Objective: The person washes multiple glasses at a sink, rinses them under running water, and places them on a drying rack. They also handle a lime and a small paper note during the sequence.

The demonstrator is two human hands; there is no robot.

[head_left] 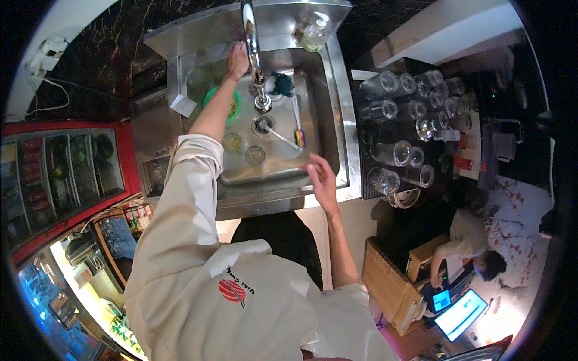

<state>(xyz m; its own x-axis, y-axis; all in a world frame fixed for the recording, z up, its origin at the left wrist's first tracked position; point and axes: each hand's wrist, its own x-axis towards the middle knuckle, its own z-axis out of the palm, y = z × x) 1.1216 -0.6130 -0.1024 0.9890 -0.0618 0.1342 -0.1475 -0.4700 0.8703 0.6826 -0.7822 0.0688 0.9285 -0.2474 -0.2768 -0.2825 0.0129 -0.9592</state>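
Observation:
Beside the tall chrome faucet (pixel 251 54), at the back left of the steel sink (pixel 277 175), my left hand (pixel 238 61) has its fingers curled in; whatever they grip is hidden. My right hand (pixel 323 183) hovers over the sink's front right with fingers apart and nothing in them. Under my left forearm, a green bowl (pixel 236 107) shows some yellowish bits inside. Two glasses (pixel 254 155) stand in the basin near its left front. A long-handled brush (pixel 300 135) with a multicoloured part lies to the right of the drain. Behind it is a dark green scouring pad (pixel 281 85).
A pump soap bottle (pixel 314 37) stands at the sink's back right corner. Many upturned glasses and jars (pixel 394 153) crowd the dark rack on the right. A red-framed display fridge (pixel 66 174) is on the left. Another person (pixel 466 240) sits by a lit screen (pixel 461 314), lower right.

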